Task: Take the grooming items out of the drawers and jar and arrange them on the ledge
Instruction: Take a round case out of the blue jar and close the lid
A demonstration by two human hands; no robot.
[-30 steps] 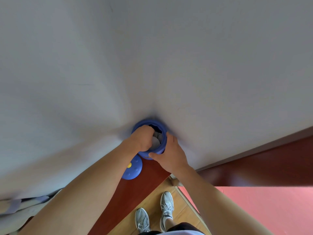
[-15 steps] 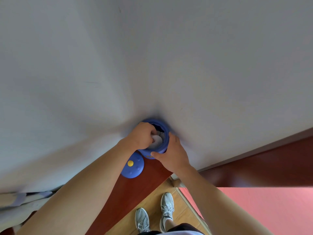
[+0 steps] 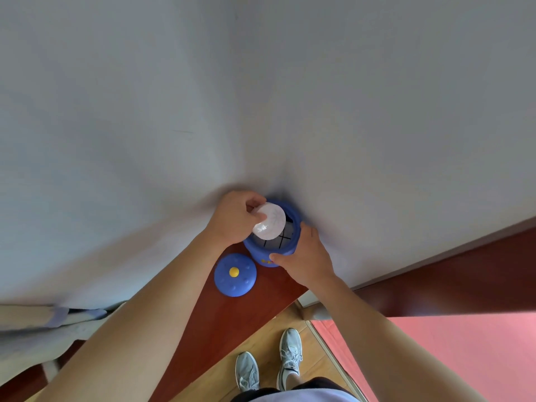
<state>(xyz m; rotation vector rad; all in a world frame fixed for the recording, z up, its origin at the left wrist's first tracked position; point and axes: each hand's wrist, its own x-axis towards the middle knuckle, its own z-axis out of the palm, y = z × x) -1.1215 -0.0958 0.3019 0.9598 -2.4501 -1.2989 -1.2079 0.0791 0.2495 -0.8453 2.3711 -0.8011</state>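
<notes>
A blue jar (image 3: 262, 252) stands open on the dark red wooden ledge (image 3: 232, 320), close against the white wall. My left hand (image 3: 235, 217) grips a round white disc-shaped item (image 3: 269, 222) and holds it over the jar's mouth. My right hand (image 3: 304, 256) clasps the jar's right side. Inside the jar, something light with black grid lines (image 3: 277, 241) shows below the disc. The jar's blue lid (image 3: 235, 274), with a yellow knob, lies on the ledge just left of the jar.
A pale cloth (image 3: 43, 323) hangs at the left end of the ledge. Below are a wooden floor (image 3: 261, 338), my grey shoes (image 3: 288, 358), and a pink mat (image 3: 449, 355) to the right. A dark red ledge (image 3: 464, 280) runs along the wall at right.
My left hand was down inside the jar; it has come up and out with the round white item in its fingers. The right hand stays on the jar.
</notes>
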